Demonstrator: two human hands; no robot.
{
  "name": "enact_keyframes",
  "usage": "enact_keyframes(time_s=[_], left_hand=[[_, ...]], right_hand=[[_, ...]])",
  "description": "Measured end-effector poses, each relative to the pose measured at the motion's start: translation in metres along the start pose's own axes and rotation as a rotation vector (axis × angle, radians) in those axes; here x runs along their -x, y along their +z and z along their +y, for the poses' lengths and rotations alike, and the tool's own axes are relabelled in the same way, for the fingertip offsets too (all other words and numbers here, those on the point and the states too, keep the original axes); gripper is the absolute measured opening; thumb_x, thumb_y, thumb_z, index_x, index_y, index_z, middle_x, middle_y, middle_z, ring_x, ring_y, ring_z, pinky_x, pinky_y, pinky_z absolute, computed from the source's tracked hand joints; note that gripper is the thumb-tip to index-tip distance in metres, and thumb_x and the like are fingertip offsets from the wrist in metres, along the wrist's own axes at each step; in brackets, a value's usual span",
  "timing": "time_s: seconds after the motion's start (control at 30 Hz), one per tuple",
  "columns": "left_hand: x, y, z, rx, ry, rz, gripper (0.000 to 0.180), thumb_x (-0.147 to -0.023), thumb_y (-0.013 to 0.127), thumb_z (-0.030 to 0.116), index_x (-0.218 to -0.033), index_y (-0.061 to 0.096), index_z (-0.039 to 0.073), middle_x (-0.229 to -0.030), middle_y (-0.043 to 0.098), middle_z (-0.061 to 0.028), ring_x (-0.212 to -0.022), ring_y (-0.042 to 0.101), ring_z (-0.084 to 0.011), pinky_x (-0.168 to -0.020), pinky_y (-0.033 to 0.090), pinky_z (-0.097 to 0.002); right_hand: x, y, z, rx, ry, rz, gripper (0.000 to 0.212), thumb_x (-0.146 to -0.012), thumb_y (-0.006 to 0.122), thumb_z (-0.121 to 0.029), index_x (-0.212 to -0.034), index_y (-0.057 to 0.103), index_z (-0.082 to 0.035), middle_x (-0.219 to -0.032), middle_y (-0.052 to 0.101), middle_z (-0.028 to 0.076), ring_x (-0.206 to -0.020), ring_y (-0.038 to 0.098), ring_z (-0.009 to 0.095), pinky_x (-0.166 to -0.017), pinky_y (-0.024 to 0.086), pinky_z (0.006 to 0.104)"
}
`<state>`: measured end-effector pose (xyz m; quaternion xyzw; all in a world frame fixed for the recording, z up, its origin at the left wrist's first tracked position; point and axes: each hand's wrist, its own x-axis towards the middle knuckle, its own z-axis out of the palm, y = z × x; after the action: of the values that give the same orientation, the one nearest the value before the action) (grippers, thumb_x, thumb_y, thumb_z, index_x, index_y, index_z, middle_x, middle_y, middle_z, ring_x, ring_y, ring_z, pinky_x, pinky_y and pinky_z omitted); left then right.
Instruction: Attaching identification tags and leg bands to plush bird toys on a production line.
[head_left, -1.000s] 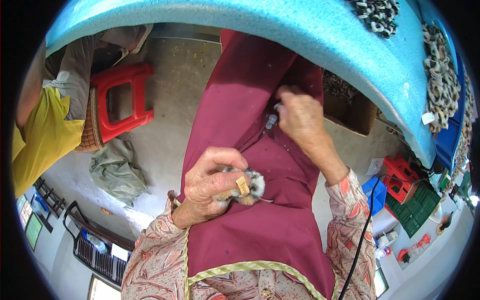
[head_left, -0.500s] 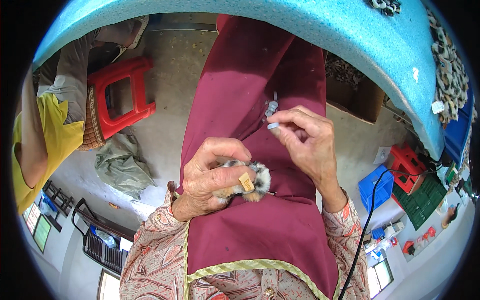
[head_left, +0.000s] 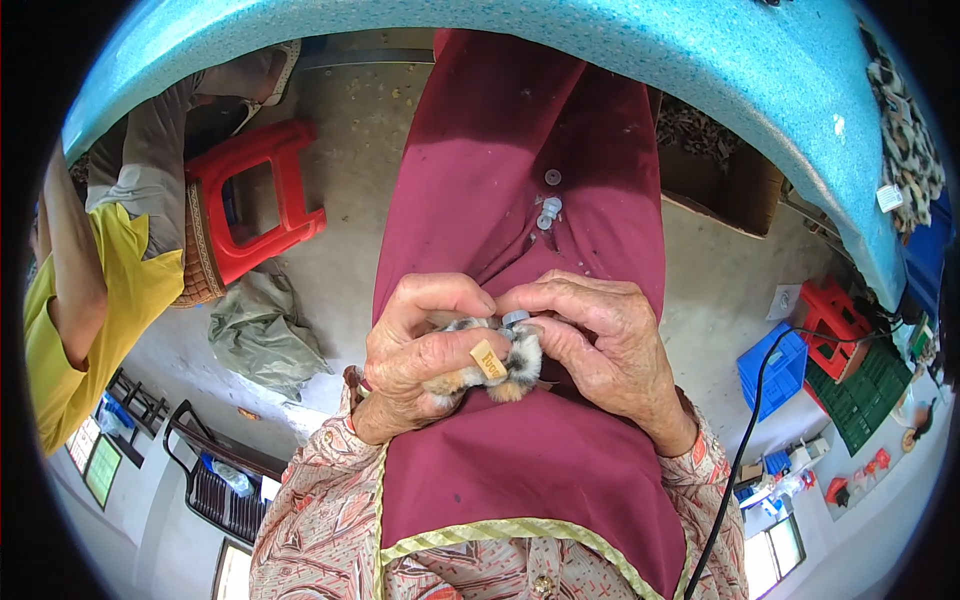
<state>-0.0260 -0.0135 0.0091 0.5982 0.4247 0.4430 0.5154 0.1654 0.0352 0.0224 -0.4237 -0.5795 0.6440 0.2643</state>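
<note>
Over my lap, my left hand point(head_left: 425, 350) is closed round a small furry plush piece point(head_left: 522, 372) patched in white, black and orange-brown. A tan fabric label point(head_left: 488, 361) sticks out from its front, beside my left fingers. My right hand point(head_left: 605, 345) pinches a small round grey plastic disc point(head_left: 515, 317) at the upper edge of the fur, close to my left fingertips. Whether the disc is fixed on anything there is hidden by the fingers. Farther up, several small translucent plastic parts point(head_left: 549, 212) lie in a fold of the dark red apron point(head_left: 520, 460).
A blue speckled table point(head_left: 640, 40) curves across the far side, with furry pieces point(head_left: 905, 150) heaped at its right. Left are a red stool point(head_left: 262, 200) and a person in a yellow shirt point(head_left: 125, 300). A black cable point(head_left: 735, 470) runs down beside my right arm.
My right hand has come down and left, bringing the grey disc from above the lap to the furry piece. The left hand keeps its hold. The view has shifted slightly.
</note>
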Motion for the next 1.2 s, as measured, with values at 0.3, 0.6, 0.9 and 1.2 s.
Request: enact_keyframes(time_s=[0.3,0.6,0.9,1.2], left_hand=[[0.002,-0.002,0.001,-0.132,0.020,0.017,0.026,-0.078,0.065,0.001,-0.104,0.063,0.001,-0.108,0.049,-0.0170,-0.088,0.060,-0.0224,-0.074,0.054,-0.0307],[-0.014,0.013,0.009,-0.267,-0.133,0.067,0.037,-0.066,0.060,-0.006,-0.103,0.060,-0.003,-0.099,0.062,-0.0168,-0.088,0.063,-0.0284,-0.076,0.051,-0.0332],[-0.012,0.015,0.005,-0.341,-0.145,0.167,0.027,-0.073,0.060,0.006,-0.098,0.059,-0.005,-0.086,0.065,-0.0147,-0.071,0.064,-0.0249,-0.065,0.051,-0.0306],[-0.010,0.015,0.006,-0.217,-0.381,0.129,0.023,-0.077,0.069,0.013,-0.092,0.062,-0.002,-0.082,0.065,-0.0075,-0.068,0.063,-0.0159,-0.062,0.049,-0.0268]], right_hand=[[0.001,0.003,0.006,-0.082,-0.004,-0.004,0.017,-0.083,0.058,0.000,-0.099,0.065,0.001,-0.082,0.064,0.010,-0.070,0.063,0.018,-0.062,0.049,0.0273],[0.008,0.011,0.011,-0.474,0.291,0.114,0.008,-0.085,0.063,-0.003,-0.091,0.063,0.003,-0.077,0.065,0.003,-0.066,0.060,0.007,-0.058,0.049,0.0207],[0.015,0.017,0.015,-0.579,0.246,0.141,0.015,-0.081,0.063,0.008,-0.089,0.053,0.002,-0.093,0.061,0.009,-0.082,0.061,0.009,-0.071,0.053,0.0225],[0.011,0.010,0.028,-0.631,0.155,0.096,0.018,-0.079,0.067,0.005,-0.086,0.052,-0.001,-0.088,0.060,0.006,-0.080,0.058,0.007,-0.070,0.050,0.0210]])
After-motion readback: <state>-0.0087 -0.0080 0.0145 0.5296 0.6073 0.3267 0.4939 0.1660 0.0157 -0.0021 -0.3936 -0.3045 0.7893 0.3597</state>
